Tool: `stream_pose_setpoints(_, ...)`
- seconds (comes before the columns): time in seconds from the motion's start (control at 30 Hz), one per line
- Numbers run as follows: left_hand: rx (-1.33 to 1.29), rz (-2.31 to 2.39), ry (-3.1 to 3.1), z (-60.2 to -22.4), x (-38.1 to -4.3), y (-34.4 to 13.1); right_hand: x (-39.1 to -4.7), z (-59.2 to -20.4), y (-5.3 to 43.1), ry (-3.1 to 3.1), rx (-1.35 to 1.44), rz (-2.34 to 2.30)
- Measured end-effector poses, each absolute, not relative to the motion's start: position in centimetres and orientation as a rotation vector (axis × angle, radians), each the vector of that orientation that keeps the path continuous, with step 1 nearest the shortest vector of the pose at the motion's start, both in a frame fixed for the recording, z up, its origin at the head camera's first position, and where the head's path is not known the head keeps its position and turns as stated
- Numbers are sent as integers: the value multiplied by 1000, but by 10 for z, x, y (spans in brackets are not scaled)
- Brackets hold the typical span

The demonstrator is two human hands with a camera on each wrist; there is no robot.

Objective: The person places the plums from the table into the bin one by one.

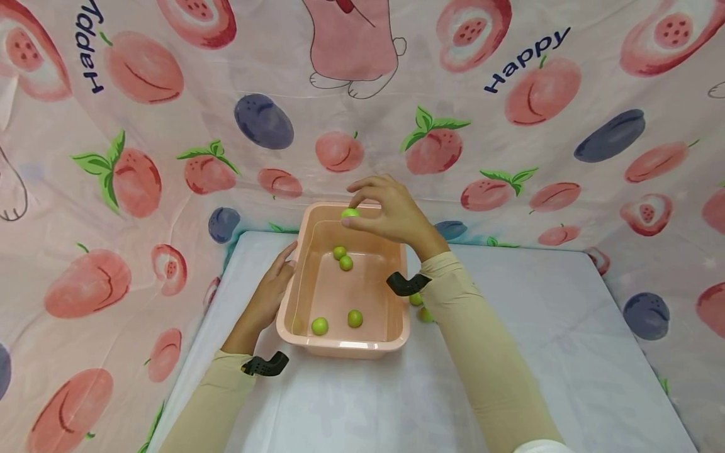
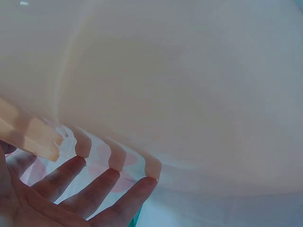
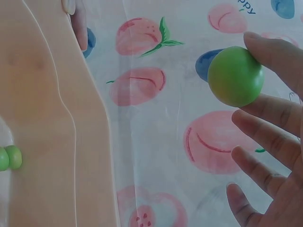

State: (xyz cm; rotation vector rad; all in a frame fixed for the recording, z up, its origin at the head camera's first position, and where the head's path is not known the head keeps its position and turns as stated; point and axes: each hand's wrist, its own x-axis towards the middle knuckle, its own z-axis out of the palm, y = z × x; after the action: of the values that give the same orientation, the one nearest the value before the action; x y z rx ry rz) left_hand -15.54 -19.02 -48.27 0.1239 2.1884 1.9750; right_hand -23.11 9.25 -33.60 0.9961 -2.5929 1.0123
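My right hand (image 1: 391, 211) pinches a smooth green ball (image 3: 236, 76) between thumb and index finger, above the far end of a peach-coloured plastic basin (image 1: 317, 343). Its other fingers are spread, clear of the ball. At the basin's left side, my left hand (image 1: 272, 292) touches the outer wall near the rim with straight, spread fingers (image 2: 102, 191). Inside the basin lie several more green balls: a pair near the far end and others, such as one green ball (image 1: 320, 326), towards the near end.
Green balls (image 1: 426, 314) lie on the white table (image 1: 544, 340) just right of the basin, partly hidden by the right forearm. A fruit-printed cloth (image 1: 340, 113) hangs behind the table and along its sides. Each wrist carries a black mount (image 1: 266, 365).
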Motion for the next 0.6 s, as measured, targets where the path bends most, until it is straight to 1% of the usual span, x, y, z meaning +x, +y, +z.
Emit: stream_pose_setpoints(0.6, 140, 1979, 2190, -483, -155, -190, -229, -336, 92, -2617, 987, 1011)
